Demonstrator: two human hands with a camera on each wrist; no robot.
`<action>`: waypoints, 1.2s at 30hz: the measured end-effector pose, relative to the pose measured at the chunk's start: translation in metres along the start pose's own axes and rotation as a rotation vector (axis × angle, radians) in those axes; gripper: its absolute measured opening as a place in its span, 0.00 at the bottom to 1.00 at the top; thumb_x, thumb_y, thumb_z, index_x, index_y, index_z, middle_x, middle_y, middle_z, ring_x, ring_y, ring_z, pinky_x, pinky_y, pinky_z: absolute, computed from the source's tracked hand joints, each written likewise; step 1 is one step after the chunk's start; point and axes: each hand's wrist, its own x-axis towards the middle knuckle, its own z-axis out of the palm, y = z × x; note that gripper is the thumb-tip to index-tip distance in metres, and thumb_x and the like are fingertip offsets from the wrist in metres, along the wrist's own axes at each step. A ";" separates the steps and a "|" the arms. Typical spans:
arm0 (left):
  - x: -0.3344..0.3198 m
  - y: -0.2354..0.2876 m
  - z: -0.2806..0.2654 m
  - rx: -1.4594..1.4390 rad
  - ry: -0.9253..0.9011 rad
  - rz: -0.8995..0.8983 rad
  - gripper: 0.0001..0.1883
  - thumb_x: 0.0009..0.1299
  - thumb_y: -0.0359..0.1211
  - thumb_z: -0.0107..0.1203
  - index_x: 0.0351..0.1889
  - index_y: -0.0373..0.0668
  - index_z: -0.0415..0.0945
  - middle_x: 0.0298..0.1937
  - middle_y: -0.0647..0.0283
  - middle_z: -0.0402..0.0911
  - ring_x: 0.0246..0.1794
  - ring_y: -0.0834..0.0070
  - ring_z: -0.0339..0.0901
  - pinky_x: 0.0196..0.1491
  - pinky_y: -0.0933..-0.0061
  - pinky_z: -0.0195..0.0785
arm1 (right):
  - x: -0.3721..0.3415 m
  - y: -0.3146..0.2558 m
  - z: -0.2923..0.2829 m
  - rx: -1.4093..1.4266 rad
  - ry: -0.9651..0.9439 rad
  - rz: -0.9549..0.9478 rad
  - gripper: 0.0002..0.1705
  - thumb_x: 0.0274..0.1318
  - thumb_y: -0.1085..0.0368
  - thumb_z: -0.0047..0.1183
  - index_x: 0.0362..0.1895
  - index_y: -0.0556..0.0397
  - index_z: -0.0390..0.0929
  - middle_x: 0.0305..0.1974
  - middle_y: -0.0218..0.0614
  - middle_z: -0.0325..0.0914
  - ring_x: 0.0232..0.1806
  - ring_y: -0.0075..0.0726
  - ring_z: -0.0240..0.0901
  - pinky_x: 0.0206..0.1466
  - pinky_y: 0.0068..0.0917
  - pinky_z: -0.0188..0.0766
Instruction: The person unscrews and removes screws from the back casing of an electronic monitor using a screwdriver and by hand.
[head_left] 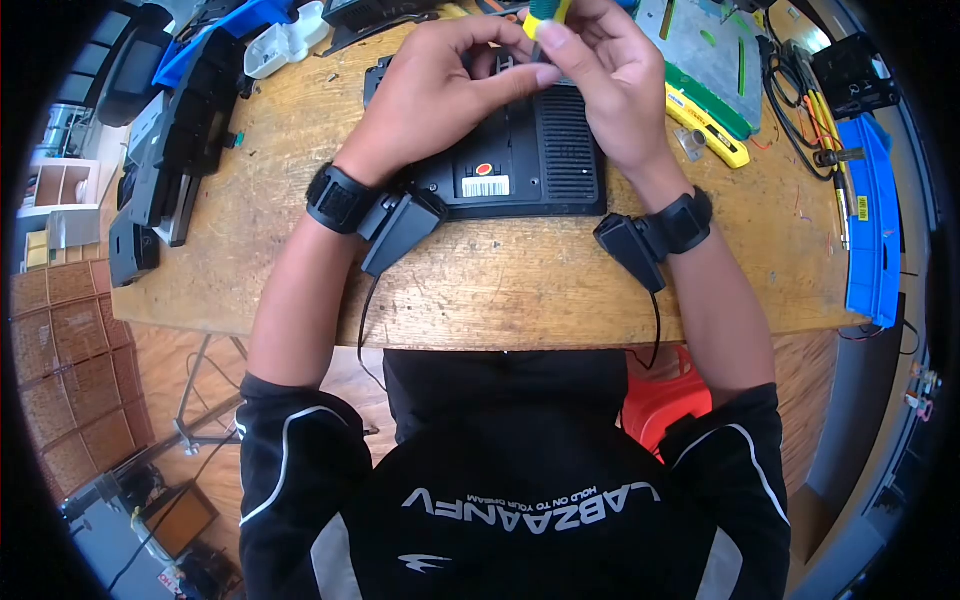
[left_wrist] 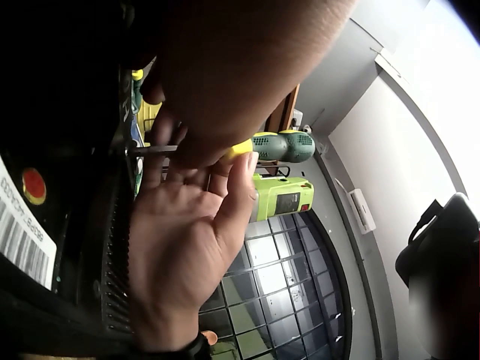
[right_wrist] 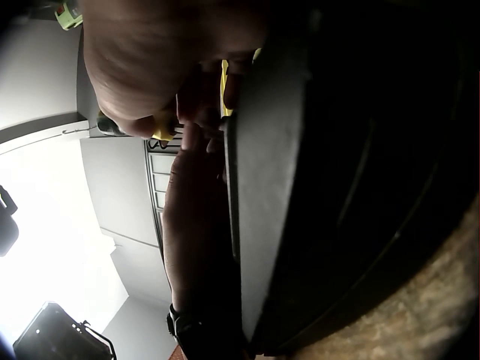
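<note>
In the head view a black device (head_left: 510, 160) with a barcode label and a red-orange sticker lies on the wooden table. A screwdriver with a yellow and green handle (head_left: 545, 14) stands upright over its far part. The right hand (head_left: 625, 95) pinches the handle between thumb and fingers. My left hand (head_left: 440, 95) reaches over the device, its thumb and fingers closed round the screwdriver's shaft low down. In the left wrist view the metal shaft (left_wrist: 154, 151) meets the device's surface; the tip itself is hidden.
A yellow cutter (head_left: 708, 125) and a green-edged metal plate (head_left: 705, 50) lie right of the device. Farther right are cables and a blue tray (head_left: 872, 220). Black modules (head_left: 185, 140) stand on the left, with a clear plastic part (head_left: 285, 42) at the back.
</note>
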 end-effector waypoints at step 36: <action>0.002 -0.007 0.007 -0.048 0.126 0.124 0.14 0.70 0.37 0.69 0.47 0.37 0.86 0.23 0.71 0.73 0.25 0.87 0.65 0.29 0.80 0.59 | 0.005 0.006 -0.011 0.024 0.004 0.036 0.20 0.70 0.69 0.57 0.61 0.63 0.69 0.51 0.38 0.79 0.48 0.25 0.79 0.52 0.22 0.76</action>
